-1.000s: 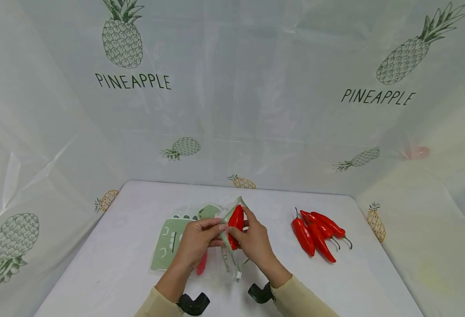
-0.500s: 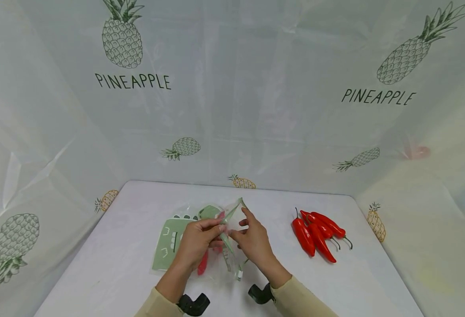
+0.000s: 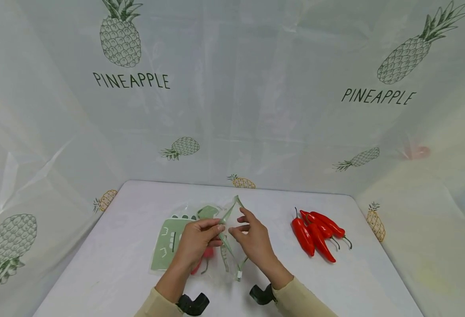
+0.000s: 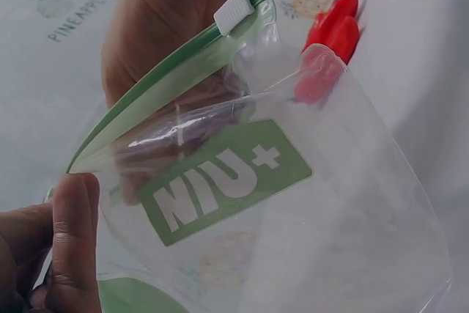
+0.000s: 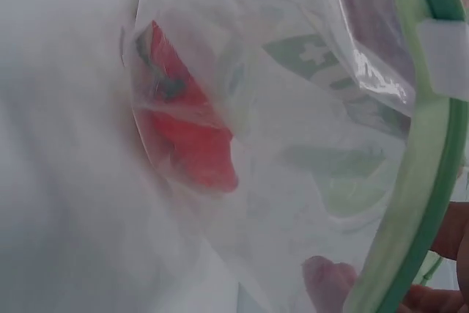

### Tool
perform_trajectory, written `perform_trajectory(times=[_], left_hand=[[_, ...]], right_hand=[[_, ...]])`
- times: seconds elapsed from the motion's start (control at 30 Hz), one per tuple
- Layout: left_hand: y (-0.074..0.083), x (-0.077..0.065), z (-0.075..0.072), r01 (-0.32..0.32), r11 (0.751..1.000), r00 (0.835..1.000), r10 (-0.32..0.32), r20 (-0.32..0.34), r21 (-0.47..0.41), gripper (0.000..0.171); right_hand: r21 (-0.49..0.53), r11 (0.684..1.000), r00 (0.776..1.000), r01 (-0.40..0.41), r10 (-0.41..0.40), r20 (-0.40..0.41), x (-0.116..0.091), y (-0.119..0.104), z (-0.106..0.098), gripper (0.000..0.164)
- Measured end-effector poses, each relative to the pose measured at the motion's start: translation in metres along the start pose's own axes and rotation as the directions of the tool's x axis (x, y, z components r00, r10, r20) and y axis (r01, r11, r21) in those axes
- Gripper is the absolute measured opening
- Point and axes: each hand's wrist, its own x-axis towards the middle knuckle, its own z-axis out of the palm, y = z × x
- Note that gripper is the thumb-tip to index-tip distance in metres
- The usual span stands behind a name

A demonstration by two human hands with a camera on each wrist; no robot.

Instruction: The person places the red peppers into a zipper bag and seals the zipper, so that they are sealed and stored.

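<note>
A clear zip bag (image 4: 352, 196) with a green rim and white slider is held up between the hands. My left hand (image 3: 197, 237) pinches its rim at the mouth. On the other side of the mouth is my right hand (image 3: 253, 237), thumb and index finger apart, with nothing seen between them. Red chili peppers (image 5: 194, 144) lie low in the bag, seen through the plastic in the right wrist view. In the left wrist view the right hand (image 4: 168, 27) is partly behind the bag.
Several red chili peppers (image 3: 315, 235) lie in a group on the right of the white table (image 3: 97, 273). Left of the bag lies a flat green piece with a printed cartoon face (image 3: 165, 246). A pineapple-printed sheet (image 3: 248, 110) hangs behind the table.
A red pepper that my right hand held at the bag's mouth has gone down inside the bag. The right fingers have let go; my left hand keeps its pinch on the rim.
</note>
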Motion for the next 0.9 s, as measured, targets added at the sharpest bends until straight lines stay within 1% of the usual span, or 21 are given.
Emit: perform_trajectory(times=[0.2, 0.33, 0.47, 0.53, 0.7, 0.9], left_hand=[[-0.004, 0.001, 0.0, 0.013, 1.0, 1.0, -0.013, -0.008, 0.001, 0.03], [-0.005, 0.002, 0.0, 0.01, 1.0, 1.0, -0.01, -0.008, 0.004, 0.031], [-0.007, 0.003, 0.0, 0.019, 1.0, 1.0, -0.019, -0.002, 0.002, 0.032], [-0.008, 0.004, 0.0, 0.026, 1.0, 1.0, -0.026, -0.002, 0.0, 0.033], [-0.009, 0.004, 0.0, 0.033, 0.999, 0.999, -0.033, -0.006, -0.003, 0.034], [-0.01, 0.005, -0.001, 0.028, 1.0, 1.0, -0.028, -0.005, 0.007, 0.035]], right_hand=[[0.034, 0.999, 0.999, 0.016, -0.015, -0.031, 0.001, 0.001, -0.007, 0.059], [0.002, 1.0, 0.997, 0.018, -0.018, -0.079, 0.002, 0.005, -0.017, 0.058], [-0.04, 0.999, 0.989, -0.023, 0.017, -0.144, 0.005, 0.015, -0.035, 0.059], [-0.04, 0.998, 0.986, -0.053, 0.046, -0.157, 0.008, 0.023, -0.046, 0.061], [-0.064, 0.988, 0.981, -0.138, 0.127, -0.145, 0.012, 0.044, -0.074, 0.066], [-0.139, 0.97, 0.974, -0.199, 0.18, -0.14, 0.01, 0.07, -0.103, 0.072]])
